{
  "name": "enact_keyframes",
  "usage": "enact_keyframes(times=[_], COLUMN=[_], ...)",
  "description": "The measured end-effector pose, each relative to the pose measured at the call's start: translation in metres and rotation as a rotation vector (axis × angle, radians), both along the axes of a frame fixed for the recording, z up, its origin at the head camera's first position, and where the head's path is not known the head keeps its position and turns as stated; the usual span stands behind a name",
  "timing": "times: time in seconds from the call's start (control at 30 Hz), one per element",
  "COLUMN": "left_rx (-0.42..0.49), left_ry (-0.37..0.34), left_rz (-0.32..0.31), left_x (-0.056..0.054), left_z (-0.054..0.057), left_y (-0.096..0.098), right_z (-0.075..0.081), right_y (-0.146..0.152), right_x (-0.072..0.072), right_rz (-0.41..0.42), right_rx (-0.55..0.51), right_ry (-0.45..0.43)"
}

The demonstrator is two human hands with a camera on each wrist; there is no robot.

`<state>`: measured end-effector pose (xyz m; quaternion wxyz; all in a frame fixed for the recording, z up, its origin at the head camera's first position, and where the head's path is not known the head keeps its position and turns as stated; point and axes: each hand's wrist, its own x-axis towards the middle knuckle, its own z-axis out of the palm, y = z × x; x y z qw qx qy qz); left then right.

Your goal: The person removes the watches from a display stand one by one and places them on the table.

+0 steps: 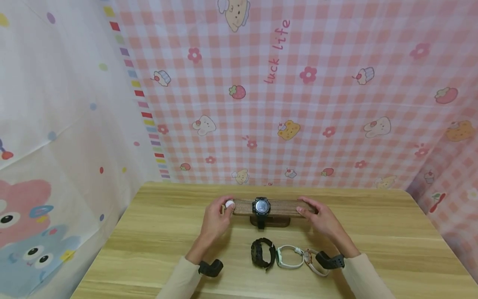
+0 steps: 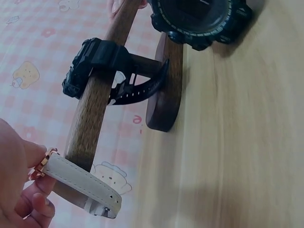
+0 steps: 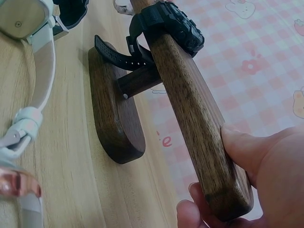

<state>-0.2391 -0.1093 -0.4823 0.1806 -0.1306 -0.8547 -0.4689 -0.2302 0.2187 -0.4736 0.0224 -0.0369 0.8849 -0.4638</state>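
Observation:
A dark wooden T-shaped watch stand (image 1: 242, 206) stands on the table, with a black digital watch (image 1: 261, 205) strapped round the middle of its bar. At the bar's left end my left hand (image 1: 215, 218) pinches the rose-gold case of a white-strapped watch (image 2: 78, 178). That watch's buckled strap loops round the bar's end in the left wrist view. My right hand (image 1: 325, 218) grips the bar's right end, thumb on one face and fingers on the other side, as the right wrist view shows.
Nearer me on the wooden table (image 1: 149, 249) lie a second black watch (image 1: 257, 253), a pale green and white watch (image 1: 289, 265) and a rose-gold watch with a pale strap (image 1: 308, 257). Behind the table hangs a pink checked cloth (image 1: 261, 104).

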Motion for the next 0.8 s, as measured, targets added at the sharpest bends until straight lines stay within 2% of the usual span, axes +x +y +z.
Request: enact_keyframes(times=[0.2, 0.43, 0.6, 0.8], left_rx=[0.016, -0.020, -0.050, -0.079], left_ry=[0.011, 0.044, 0.084, 0.087], left_rz=[0.006, 0.013, 0.011, -0.016], left_x=[0.003, 0.008, 0.014, 0.025], left_z=[0.001, 0.003, 0.004, 0.004], left_y=[-0.006, -0.014, -0.020, -0.026], right_z=[0.001, 0.001, 0.000, 0.000], right_y=[0.000, 0.001, 0.001, 0.001], right_x=[-0.001, -0.002, -0.001, 0.000], right_rz=[0.002, 0.006, 0.011, 0.007], right_rx=[-0.007, 0.016, -0.008, -0.008], right_ry=[0.000, 0.016, 0.012, -0.001])
